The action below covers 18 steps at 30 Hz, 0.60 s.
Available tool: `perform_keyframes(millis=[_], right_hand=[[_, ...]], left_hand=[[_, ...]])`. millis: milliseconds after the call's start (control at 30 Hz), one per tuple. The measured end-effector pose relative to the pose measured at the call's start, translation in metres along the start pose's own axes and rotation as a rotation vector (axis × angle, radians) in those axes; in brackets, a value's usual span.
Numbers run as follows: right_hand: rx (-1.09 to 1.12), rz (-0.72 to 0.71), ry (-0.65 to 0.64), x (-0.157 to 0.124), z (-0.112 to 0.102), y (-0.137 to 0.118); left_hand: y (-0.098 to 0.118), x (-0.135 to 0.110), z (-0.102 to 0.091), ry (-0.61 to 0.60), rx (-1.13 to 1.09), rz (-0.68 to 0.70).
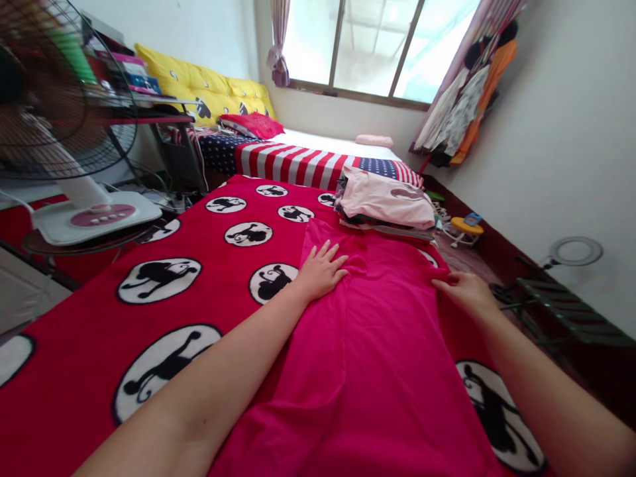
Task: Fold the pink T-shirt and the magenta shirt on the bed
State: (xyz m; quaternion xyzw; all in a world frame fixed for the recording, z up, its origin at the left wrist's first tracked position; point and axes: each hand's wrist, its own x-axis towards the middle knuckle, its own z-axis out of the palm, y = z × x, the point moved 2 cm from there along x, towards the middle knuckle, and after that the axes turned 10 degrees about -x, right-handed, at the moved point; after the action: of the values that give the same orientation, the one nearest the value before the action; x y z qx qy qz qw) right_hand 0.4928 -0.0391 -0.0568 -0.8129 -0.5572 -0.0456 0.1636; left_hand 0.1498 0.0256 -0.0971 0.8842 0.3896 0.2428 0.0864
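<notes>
Two hands on pink garment (392,344), laid out toward red blanket (74,371)'s right edge, near end cut off by frame. Left hand (324,270): flat, fingers spread. Right hand (470,291): thumb and fingertips pinching garment's right edge, exact grip partly hidden. Folded stack (387,202) near blanket's far right corner, lower layers hard to make out.

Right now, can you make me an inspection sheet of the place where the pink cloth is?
Surface: red blanket, patterned.
Things: pink garment, spread out and wrinkled; pile of folded clothes just beyond.
Clutter: mixed items on the desk, at left.
Hands: left hand rests on the garment; right hand pinches its right edge.
Cables: white cable beside the fan.
Surroundings: window ahead, hanging clothes to the right.
</notes>
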Motion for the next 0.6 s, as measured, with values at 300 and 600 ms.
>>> perform_keyframes(millis=[300,600], right_hand=[[0.419,0.131,0.024,0.020,-0.008,-0.080],[0.620,-0.503,-0.188,-0.054,-0.028,-0.171]], left_hand=[[0.008,0.000,-0.006,0.081,-0.201,0.238],[0.008,-0.006,-0.014,0.066,-0.418,0.235]])
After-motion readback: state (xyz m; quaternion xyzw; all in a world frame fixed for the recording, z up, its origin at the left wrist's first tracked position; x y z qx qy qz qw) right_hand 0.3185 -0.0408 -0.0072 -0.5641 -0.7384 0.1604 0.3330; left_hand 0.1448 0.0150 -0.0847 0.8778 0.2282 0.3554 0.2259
